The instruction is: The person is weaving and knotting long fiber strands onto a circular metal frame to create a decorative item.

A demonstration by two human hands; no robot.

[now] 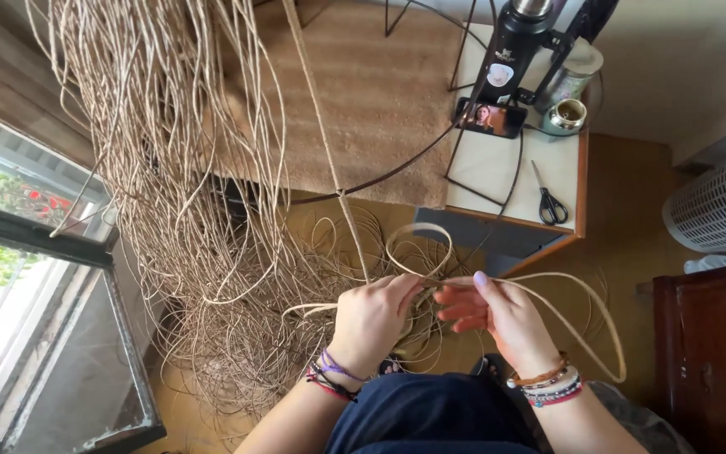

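My left hand [376, 318] and my right hand [497, 315] meet in front of me and pinch the same tan cord [418, 234] between thumbs and fingers. The cord loops up above my hands and swings out in a wide loop [600, 324] to the right of my right wrist. A thicker bundle of cord [323, 126] runs up from my hands to a dark wire ring frame [397, 168]. Many loose tan strands [178, 168] hang from the upper left down to the floor. Both wrists wear bead and thread bracelets.
A small white table [506, 168] holds scissors [550, 200], a phone [489, 118], a black bottle [514, 42] and a jar [569, 113]. An open window [35, 277] is at left. A white slatted basket [724, 202] and dark wooden cabinet [707, 353] stand at right.
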